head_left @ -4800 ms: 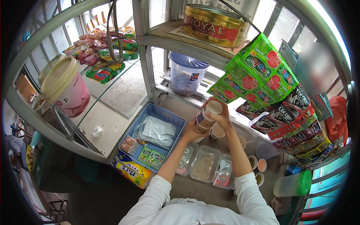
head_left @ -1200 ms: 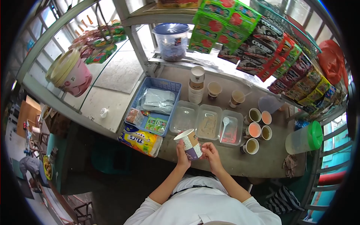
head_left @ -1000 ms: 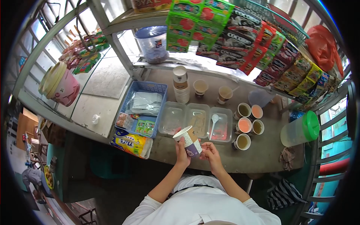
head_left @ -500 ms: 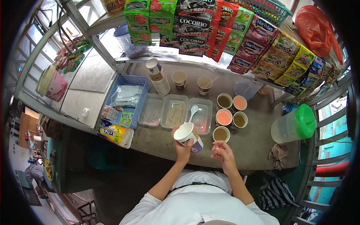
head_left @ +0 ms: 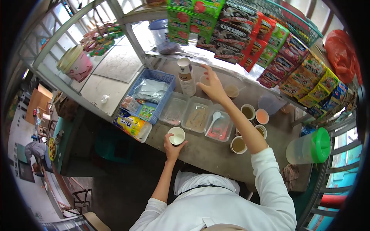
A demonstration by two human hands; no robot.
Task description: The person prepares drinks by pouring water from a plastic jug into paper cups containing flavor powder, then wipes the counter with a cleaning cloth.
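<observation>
My left hand [head_left: 170, 150] grips a white paper cup [head_left: 177, 136] near the counter's front edge, its open mouth facing up. My right hand [head_left: 213, 87] is stretched far across the counter, fingers spread and holding nothing. It is just right of a tall stack of paper cups [head_left: 187, 81], and a single cup behind it is partly hidden. To its right is a cup with a stirrer [head_left: 232, 91]. Three clear plastic tubs sit between my hands; the right tub [head_left: 228, 134] holds a white spoon [head_left: 216, 118] and pink residue.
Filled cups stand at the right, including a pink drink [head_left: 262, 116] and a brownish drink [head_left: 238, 144], partly behind my right forearm. A blue basket [head_left: 170, 79] of packets is at left, a green-lidded jug [head_left: 295, 149] at right. Drink sachets [head_left: 236, 29] hang overhead.
My left hand has carried the cup leftward and turned it more upright. My right hand has reached forward from the front edge to the stacked cups. The head view has shifted.
</observation>
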